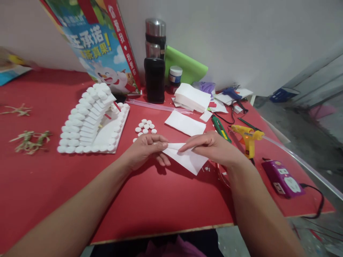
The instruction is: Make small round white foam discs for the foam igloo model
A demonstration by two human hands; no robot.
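A folded white paper sheet (191,161) is held above the red table between my two hands. My left hand (148,150) pinches its left corner between thumb and fingers. From the right, my right hand (206,146) grips the upper edge, its index finger pressed along a fold. Several white round tablet-like pieces (145,125) lie just beyond my left hand. Another folded white paper (184,123) rests flat behind my right hand. Left of them stands a white model (88,121) with a curved stepped wall of round pieces on a white base.
The red table (160,210) carries a yellow glue gun (248,137), a green cutter knife (220,127), a purple power socket box (282,178), a paper stack (192,97) and dried twists (32,141). Behind stand a colourful bag (99,43), a black case (154,80) and a flask (155,30).
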